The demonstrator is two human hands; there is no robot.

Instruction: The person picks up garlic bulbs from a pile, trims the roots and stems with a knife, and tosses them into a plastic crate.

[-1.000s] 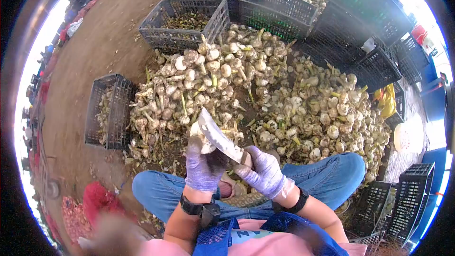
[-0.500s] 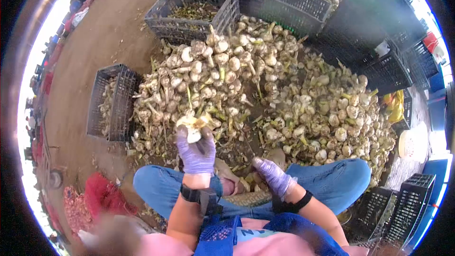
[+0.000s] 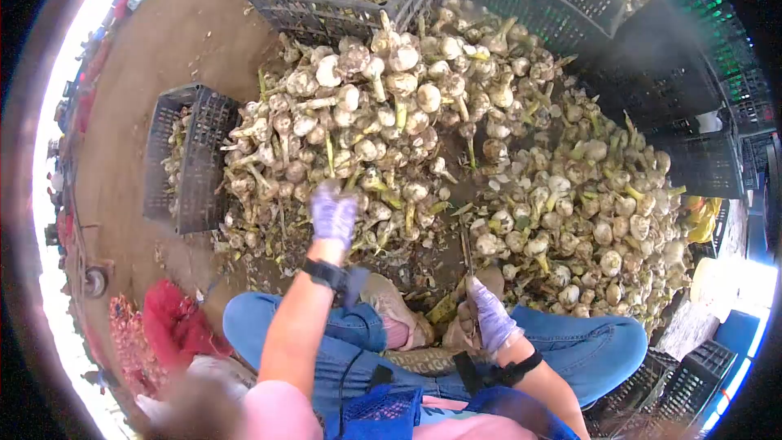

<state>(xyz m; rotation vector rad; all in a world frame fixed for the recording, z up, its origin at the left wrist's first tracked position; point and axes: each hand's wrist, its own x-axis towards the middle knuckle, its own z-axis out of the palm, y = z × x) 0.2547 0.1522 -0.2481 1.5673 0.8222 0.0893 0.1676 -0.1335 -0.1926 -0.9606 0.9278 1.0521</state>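
Observation:
My left hand (image 3: pixel 332 218), in a purple glove, stretches out over the near edge of a heap of garlic bulbs (image 3: pixel 401 84) with stems on. Its fingers are smeared by motion, and no bulb shows in it. Beside my right shoe, my gloved right hand (image 3: pixel 491 316) is closed around a knife (image 3: pixel 466 246), whose thin dark blade points away from me. To the right of that blade lies a second heap of garlic bulbs (image 3: pixel 562 228). Bits of stem and peel litter the ground between my shoes and the heaps.
A black crate (image 3: pixel 213 159) stands left of the heap, and another crate (image 3: pixel 326 12) with trimmings is at the back. More black crates (image 3: pixel 643 73) line the right rear. Red netting (image 3: pixel 181 322) lies at lower left, and a white bucket (image 3: pixel 717 281) is at right.
My left hand has moved forward to the heap, and the pale garlic bulb it held is gone from it. My right hand shifted slightly, blade now pointing more straight ahead. The view has tilted down.

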